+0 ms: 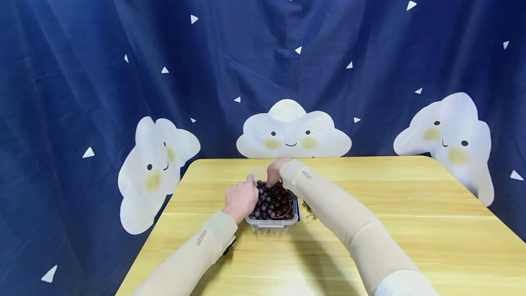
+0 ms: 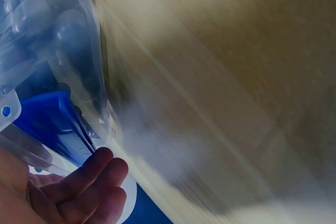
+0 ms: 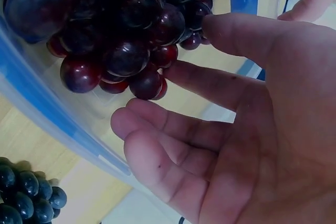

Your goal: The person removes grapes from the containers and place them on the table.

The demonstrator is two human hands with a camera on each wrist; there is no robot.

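Observation:
A clear plastic container [image 1: 271, 224] with blue latches stands on the table, heaped with dark red and purple grapes [image 1: 269, 204]. My left hand [image 1: 240, 199] grips its left side at the rim. In the left wrist view, curled fingers [image 2: 100, 174] lie against the outside wall by a blue latch [image 2: 58, 124]. My right hand [image 1: 276, 170] reaches over the far part of the container. Its thumb and index finger [image 3: 210, 85] pinch at the lower end of a red grape bunch [image 3: 128, 56], while the other fingers curl loosely below.
Another bunch of dark grapes [image 3: 26, 195] lies on the table outside the container, mostly hidden by the right sleeve [image 1: 349, 218] in the head view. The wooden table [image 1: 411, 214] extends to both sides. A blue curtain [image 1: 222, 58] with cloud prints hangs behind it.

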